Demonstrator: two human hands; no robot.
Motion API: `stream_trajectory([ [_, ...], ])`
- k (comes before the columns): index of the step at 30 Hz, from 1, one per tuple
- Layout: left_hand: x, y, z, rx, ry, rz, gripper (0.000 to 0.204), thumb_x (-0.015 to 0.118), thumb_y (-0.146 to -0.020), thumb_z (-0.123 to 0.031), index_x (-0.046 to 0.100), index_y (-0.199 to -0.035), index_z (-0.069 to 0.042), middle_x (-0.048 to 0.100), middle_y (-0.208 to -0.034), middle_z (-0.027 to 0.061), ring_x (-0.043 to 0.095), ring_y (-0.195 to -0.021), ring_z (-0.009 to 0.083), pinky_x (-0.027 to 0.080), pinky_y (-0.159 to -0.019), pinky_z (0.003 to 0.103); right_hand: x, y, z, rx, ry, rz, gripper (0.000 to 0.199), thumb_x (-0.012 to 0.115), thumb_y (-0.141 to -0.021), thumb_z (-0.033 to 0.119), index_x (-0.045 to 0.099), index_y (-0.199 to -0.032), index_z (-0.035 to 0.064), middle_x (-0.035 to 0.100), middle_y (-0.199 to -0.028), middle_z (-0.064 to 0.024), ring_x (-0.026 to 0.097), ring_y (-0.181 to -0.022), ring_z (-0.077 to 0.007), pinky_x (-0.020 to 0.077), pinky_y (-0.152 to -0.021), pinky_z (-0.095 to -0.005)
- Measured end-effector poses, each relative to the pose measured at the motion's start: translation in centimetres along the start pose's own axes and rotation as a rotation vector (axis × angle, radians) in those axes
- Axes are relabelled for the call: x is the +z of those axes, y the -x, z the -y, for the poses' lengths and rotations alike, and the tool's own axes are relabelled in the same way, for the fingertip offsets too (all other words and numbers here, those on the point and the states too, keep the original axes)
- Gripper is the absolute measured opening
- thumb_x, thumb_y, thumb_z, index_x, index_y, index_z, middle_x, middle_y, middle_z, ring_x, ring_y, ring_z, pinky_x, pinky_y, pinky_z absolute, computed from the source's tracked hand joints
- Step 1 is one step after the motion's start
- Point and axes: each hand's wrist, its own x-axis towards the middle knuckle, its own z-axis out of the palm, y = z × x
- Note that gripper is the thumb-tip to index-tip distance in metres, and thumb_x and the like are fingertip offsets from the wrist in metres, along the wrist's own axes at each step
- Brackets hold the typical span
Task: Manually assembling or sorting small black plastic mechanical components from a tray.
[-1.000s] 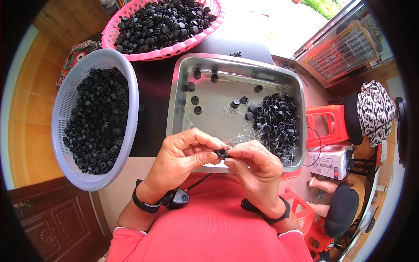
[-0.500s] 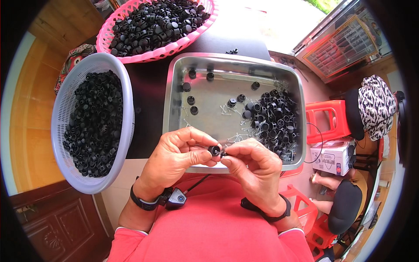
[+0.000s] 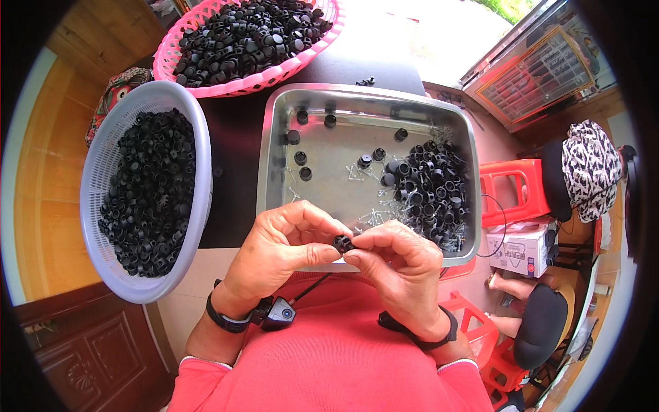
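Between my two hands, over the near edge of the metal tray (image 3: 288,192), is a small round black plastic cap (image 3: 342,243). My left hand (image 3: 285,237) pinches it between thumb and fingers. From the other side my right hand (image 3: 398,257) is closed, thumb and forefinger pressed at the cap's right edge; whatever small piece they hold there is mostly covered by the fingertips. In the tray, a heap of black plastic caps (image 3: 429,196) lies at the right, with thin silvery screws (image 3: 374,218) scattered beside it. A few single caps stand at the tray's left.
To the left stands a pale blue basket (image 3: 199,178) full of black parts. A pink basket (image 3: 254,86) of black pieces is at the back. At the right are red stools (image 3: 515,192), a white carton (image 3: 519,247) and a person's bare legs (image 3: 515,285). A thin cable (image 3: 506,230) hangs beside the tray.
My hands have come together: the small piece at my right fingertips has met the black cap in my left. The cap has turned and shifted slightly right.
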Motion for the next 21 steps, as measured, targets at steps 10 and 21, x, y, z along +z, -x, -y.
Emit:
stream_trajectory([
  [10, 0.63, 0.53, 0.42, 0.064, 0.057, 0.014, 0.022, 0.063, -0.08, 0.013, 0.057, -0.097, 0.002, 0.063, -0.102, 0.0124, 0.063, -0.097, 0.0178, 0.055, -0.084, 0.03, -0.28, 0.36, 0.24, 0.202, -0.281, 0.027, 0.019, 0.066, -0.075, -0.013, 0.068, -0.09, -0.0017, 0.064, -0.081, -0.0062, 0.059, -0.07, -0.0098, 0.0477, -0.06, -0.0221],
  [21, 0.9, 0.88, 0.57, 0.224, -0.258, -0.014, 0.03, 0.062, -0.079, 0.016, 0.053, -0.104, 0.002, 0.061, -0.103, 0.0116, 0.063, -0.097, 0.0181, 0.055, -0.084, 0.032, -0.66, 0.28, -0.13, 0.403, -0.484, 0.06, 0.014, 0.067, -0.078, -0.01, 0.066, -0.09, -0.0033, 0.066, -0.084, -0.0077, 0.06, -0.069, -0.0091, 0.0501, -0.059, -0.02],
])
